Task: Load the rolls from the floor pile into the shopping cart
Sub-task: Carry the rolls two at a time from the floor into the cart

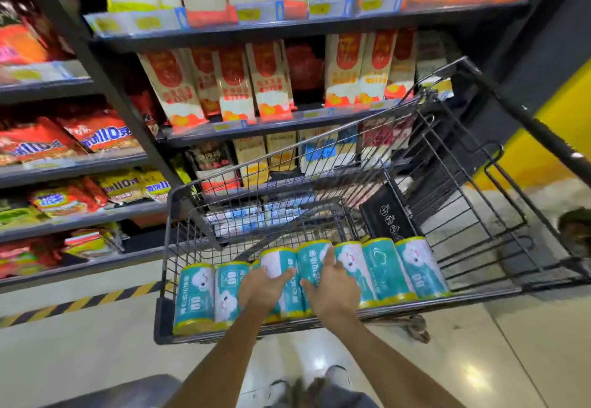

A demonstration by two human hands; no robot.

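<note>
Several teal and white rolls with yellow ends lie side by side in a row along the near side of the dark wire shopping cart. My left hand grips one roll near the middle of the row. My right hand grips the roll beside it. Both held rolls sit a little higher than their neighbours. Further rolls lie at the left end and the right end. The floor pile is out of view.
Dark shelves packed with red, orange and white packets stand behind and left of the cart. A black-and-yellow hazard stripe runs along the floor. A black folded seat flap stands inside the cart. A yellow wall is at right.
</note>
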